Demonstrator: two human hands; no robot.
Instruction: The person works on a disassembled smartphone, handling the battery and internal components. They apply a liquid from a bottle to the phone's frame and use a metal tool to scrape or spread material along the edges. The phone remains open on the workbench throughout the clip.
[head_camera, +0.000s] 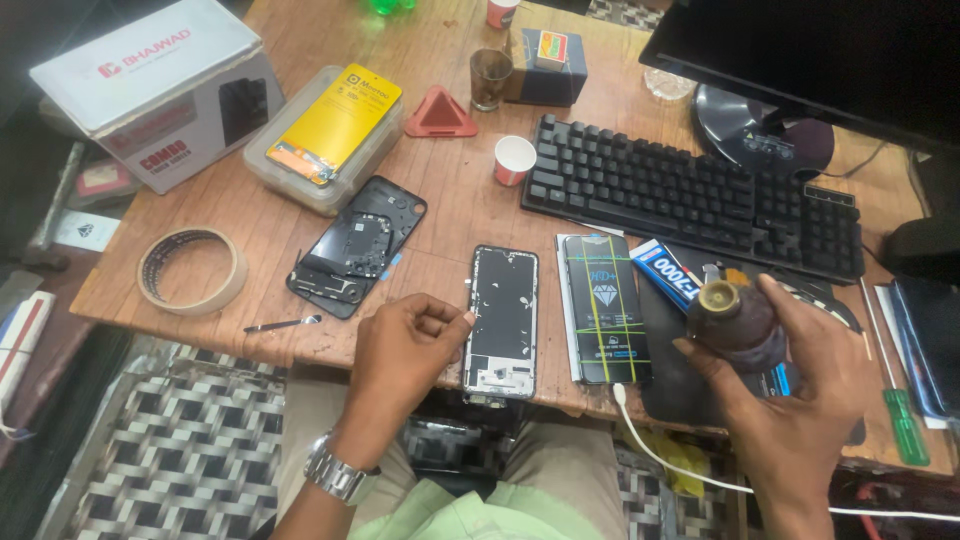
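My left hand (405, 350) rests at the table's front edge, its fingertips touching the left side of an opened phone frame (503, 318) that lies face down. My right hand (790, 385) is wrapped around a small dark bottle (732, 318) with a tan open neck, held tilted above the desk. Between the two hands lies a flat pack of phone screen parts (603, 305) bound with rubber bands. A second dismantled black phone back (360, 243) lies to the left of the frame. A thin metal tool (283, 324) lies near the table edge.
A black keyboard (690, 195), a monitor (810, 50), a roll of tape (190, 268), a red paper cup (514, 159), a glass (490, 77), a red triangular stand (439, 113), a plastic box with a yellow pack (330, 130), a white carton (160, 85) and a green screwdriver (903, 420).
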